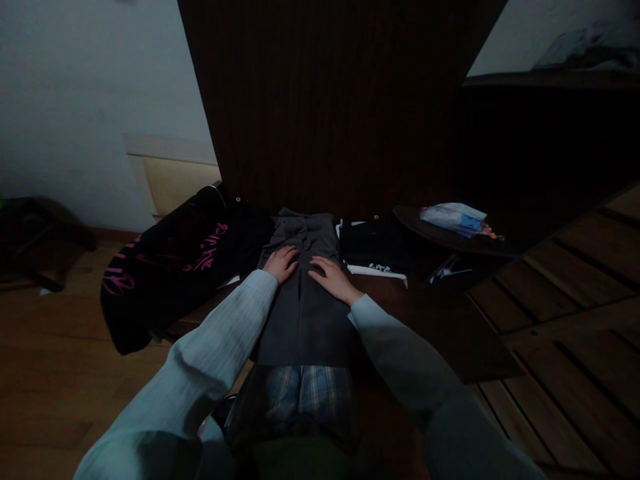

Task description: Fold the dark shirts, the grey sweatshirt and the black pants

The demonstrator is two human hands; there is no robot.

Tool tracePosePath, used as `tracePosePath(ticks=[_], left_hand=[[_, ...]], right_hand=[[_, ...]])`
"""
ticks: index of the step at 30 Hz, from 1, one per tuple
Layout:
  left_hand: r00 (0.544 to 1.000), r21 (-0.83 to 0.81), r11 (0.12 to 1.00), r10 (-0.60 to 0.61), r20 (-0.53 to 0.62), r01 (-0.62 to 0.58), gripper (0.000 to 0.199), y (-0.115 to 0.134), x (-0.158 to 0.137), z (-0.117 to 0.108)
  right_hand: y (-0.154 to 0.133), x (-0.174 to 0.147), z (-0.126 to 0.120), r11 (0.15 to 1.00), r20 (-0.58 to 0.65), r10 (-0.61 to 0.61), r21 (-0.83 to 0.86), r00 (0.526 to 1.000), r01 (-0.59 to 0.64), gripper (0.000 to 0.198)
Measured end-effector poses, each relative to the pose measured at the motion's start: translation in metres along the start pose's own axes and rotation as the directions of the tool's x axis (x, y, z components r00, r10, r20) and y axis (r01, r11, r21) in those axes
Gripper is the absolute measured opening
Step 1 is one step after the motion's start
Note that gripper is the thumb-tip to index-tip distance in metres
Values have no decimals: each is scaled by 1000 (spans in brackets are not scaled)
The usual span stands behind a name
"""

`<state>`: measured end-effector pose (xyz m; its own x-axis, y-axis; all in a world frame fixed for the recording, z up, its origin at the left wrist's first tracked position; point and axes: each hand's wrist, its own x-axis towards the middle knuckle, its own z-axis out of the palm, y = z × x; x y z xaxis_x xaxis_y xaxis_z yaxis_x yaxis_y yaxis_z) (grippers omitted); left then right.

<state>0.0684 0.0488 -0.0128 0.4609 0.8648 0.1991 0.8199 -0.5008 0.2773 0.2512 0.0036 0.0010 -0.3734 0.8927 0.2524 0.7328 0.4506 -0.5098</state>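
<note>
Grey garment (323,330), centre of the frame, lay lengthwise on a dark tabletop (440,327), its upper end crumpled and its lower part smoother, with a fold line down the middle. The left hand (281,263) rested palm down on the garment's left side, just left of centre; its fingers lay nearly straight and close together, pinching nothing that could be seen. The right hand (334,279) rested on the garment's right side, thumb and fingers parted, the cloth beneath them ungripped. The two hands were near each other but apart. Pale sleeves (220,340) ran to both hands from the lower corners. Plaid cloth (325,390) showed below the garment's lower edge, at bottom centre.

Left of centre, a black cloth (160,277) with pink lettering hung over the tabletop's edge. Just right of the garment lay a folded black cloth (373,243) with white print. Farther right, a white and blue packet (453,219) rested on a dark ledge (413,220). A dark panel (325,100) filled the upper centre; wooden slats (575,373) occupied the lower right, a wooden floor (60,353) the lower left.
</note>
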Motion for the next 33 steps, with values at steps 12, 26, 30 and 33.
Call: tracePosePath(ticks=[12,26,30,33], left_hand=[[986,-43,992,-112,125,118,40,75,-95,-26],[864,-921,26,-358,355,389,17,113,-116,14],[827,-889,-226,-330,455,399,18,114,-120,18],[775,-834,-359,-338,535,419,13,114,-121,17]], right_hand=[[-22,-165,1,987,0,-155,-48,988,155,39],[-37,-179,38,940,-191,-258,-276,947,200,57],[-36,-180,44,946,-262,-274,-246,925,211,50],[-35,-183,50,961,-329,-217,-236,919,143,50]])
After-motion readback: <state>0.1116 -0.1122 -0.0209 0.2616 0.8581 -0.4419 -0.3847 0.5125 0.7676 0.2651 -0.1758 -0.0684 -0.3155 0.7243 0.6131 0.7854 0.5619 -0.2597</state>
